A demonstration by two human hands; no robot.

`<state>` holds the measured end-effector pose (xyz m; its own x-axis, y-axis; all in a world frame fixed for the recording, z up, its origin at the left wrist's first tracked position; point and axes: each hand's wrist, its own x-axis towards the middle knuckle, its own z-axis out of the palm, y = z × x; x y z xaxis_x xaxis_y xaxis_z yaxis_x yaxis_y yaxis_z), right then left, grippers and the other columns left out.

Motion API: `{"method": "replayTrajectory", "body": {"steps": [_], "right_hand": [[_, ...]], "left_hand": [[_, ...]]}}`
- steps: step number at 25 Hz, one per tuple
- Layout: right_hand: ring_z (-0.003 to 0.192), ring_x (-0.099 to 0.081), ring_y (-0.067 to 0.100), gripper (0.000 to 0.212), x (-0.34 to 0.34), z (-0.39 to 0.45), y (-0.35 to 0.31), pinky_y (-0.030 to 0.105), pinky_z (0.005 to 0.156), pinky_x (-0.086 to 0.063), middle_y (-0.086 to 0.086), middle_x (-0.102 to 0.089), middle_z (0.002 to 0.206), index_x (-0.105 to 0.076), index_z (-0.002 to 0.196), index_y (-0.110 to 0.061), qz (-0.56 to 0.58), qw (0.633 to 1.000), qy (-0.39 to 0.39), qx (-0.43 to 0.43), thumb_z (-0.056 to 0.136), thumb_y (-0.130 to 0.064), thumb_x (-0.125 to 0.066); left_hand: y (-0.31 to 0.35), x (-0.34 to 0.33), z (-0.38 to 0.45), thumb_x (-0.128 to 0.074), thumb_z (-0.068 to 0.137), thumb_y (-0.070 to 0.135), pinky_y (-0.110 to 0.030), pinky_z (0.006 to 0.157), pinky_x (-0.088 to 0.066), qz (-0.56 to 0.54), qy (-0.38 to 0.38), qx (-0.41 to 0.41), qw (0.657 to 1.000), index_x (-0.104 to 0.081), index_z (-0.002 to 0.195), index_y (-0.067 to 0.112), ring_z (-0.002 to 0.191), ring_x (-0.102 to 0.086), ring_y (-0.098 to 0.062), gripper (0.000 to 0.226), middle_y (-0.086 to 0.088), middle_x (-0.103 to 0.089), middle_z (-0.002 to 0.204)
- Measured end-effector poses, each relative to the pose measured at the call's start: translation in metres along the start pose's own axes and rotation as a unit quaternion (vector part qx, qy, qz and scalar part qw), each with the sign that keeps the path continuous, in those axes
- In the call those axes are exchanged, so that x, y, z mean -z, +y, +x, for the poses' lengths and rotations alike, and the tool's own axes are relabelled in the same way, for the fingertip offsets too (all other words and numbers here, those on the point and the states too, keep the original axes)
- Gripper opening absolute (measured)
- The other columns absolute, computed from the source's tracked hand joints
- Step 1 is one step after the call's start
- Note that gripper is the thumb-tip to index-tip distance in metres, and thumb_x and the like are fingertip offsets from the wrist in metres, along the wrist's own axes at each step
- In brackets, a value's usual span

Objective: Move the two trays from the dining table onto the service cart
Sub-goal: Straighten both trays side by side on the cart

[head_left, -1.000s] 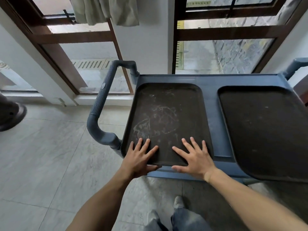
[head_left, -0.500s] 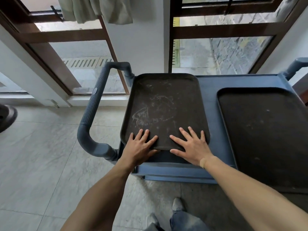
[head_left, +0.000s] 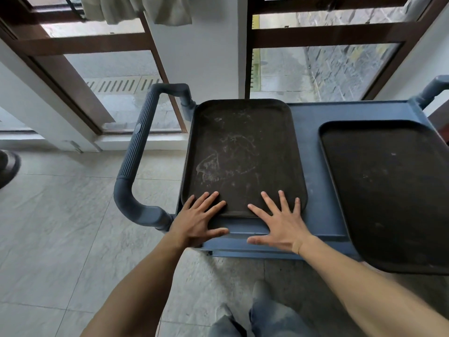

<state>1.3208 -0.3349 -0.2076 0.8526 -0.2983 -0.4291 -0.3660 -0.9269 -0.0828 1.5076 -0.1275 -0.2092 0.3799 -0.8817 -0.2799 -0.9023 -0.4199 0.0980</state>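
Two flat, spread hands, left [head_left: 198,221] and right [head_left: 281,223], press fingertips on the scuffed tray's [head_left: 240,154] near edge, gripping nothing. It lies on the blue cart [head_left: 312,142]; the second tray [head_left: 388,190], beside it, is cut off at the frame's right.

Matt, scuffed tray [head_left: 243,152]; blue plastic cart [head_left: 313,166]

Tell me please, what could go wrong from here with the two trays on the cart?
1. The right tray seems to stick out past the near edge of the blue service cart; a bump or a push on the cart could tip it off.
2. Both hands, left hand and right hand, press flat on the near end of the scratched left tray; a harder push may knock it against the cart's far rim.
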Motion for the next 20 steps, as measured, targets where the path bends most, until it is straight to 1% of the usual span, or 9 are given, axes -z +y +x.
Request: {"method": "replayTrajectory", "body": {"steps": [2, 3, 5, 8, 14, 16, 20], "right_hand": [[0.145, 0.015, 0.049, 0.099, -0.002, -0.004, -0.003, 0.075, 0.107, 0.004, -0.001, 0.020, 0.164, 0.012, 0.148, -0.054, -0.030, 1.000, 0.003, -0.009, 0.067, -0.094, -0.029], [0.145, 0.013, 0.050, 0.098, -0.002, -0.005, -0.004, 0.075, 0.107, 0.002, -0.001, 0.019, 0.164, 0.014, 0.147, -0.053, -0.036, 0.999, 0.007, -0.014, 0.072, -0.089, -0.036], [0.145, 0.010, 0.051, 0.095, -0.001, -0.006, -0.007, 0.075, 0.109, -0.001, -0.001, 0.018, 0.164, 0.014, 0.147, -0.053, -0.038, 0.999, 0.012, -0.023, 0.077, -0.083, -0.042], [0.146, 0.008, 0.050, 0.088, -0.001, -0.010, -0.011, 0.073, 0.110, -0.005, -0.001, 0.016, 0.165, 0.012, 0.148, -0.054, -0.039, 0.999, 0.006, -0.030, 0.082, -0.078, -0.041], [0.147, 0.002, 0.047, 0.071, -0.001, -0.022, -0.021, 0.071, 0.111, -0.011, -0.005, 0.008, 0.166, 0.002, 0.149, -0.056, -0.023, 0.999, 0.007, -0.043, 0.093, -0.064, -0.040], [0.147, 0.001, 0.047, 0.066, -0.001, -0.025, -0.024, 0.071, 0.111, -0.011, -0.006, 0.005, 0.166, -0.001, 0.149, -0.057, -0.014, 0.999, 0.005, -0.050, 0.096, -0.060, -0.040], [0.148, -0.002, 0.047, 0.058, -0.005, -0.031, -0.030, 0.071, 0.111, -0.013, -0.006, 0.001, 0.166, -0.006, 0.150, -0.056, -0.017, 0.998, 0.014, -0.055, 0.100, -0.052, -0.036]], "left_hand": [[-0.004, -0.002, -0.006, -0.023, 0.076, 0.090, -0.043, 0.121, 0.002, 0.022, -0.004, -0.007, 1.000, -0.002, 0.155, 0.042, 0.151, 0.007, -0.017, 0.095, 0.008, 0.009, 0.165], [-0.005, -0.003, -0.009, -0.030, 0.077, 0.087, -0.043, 0.121, 0.001, 0.037, -0.003, -0.010, 0.999, 0.000, 0.155, 0.041, 0.152, 0.007, -0.019, 0.095, 0.006, 0.009, 0.165], [-0.007, -0.007, -0.013, -0.039, 0.082, 0.078, -0.043, 0.120, -0.004, 0.061, 0.002, -0.011, 0.998, 0.003, 0.155, 0.039, 0.152, 0.005, -0.023, 0.093, 0.002, 0.009, 0.165], [-0.007, -0.011, -0.018, -0.039, 0.088, 0.072, -0.043, 0.119, -0.009, 0.068, 0.015, -0.008, 0.998, 0.002, 0.155, 0.039, 0.152, 0.000, -0.025, 0.085, 0.000, 0.007, 0.166], [-0.001, -0.015, -0.033, -0.041, 0.098, 0.055, -0.043, 0.118, -0.016, 0.050, 0.038, -0.012, 0.998, -0.009, 0.156, 0.038, 0.151, -0.009, -0.028, 0.069, -0.002, -0.004, 0.166], [-0.001, -0.014, -0.036, -0.046, 0.097, 0.052, -0.043, 0.118, -0.016, 0.054, 0.028, -0.016, 0.998, -0.007, 0.156, 0.038, 0.151, -0.008, -0.027, 0.072, -0.002, -0.002, 0.166], [-0.001, -0.015, -0.045, -0.062, 0.087, 0.055, -0.043, 0.118, -0.016, 0.047, 0.005, -0.022, 0.999, -0.005, 0.155, 0.039, 0.151, -0.007, -0.026, 0.090, 0.000, 0.001, 0.166]]}}
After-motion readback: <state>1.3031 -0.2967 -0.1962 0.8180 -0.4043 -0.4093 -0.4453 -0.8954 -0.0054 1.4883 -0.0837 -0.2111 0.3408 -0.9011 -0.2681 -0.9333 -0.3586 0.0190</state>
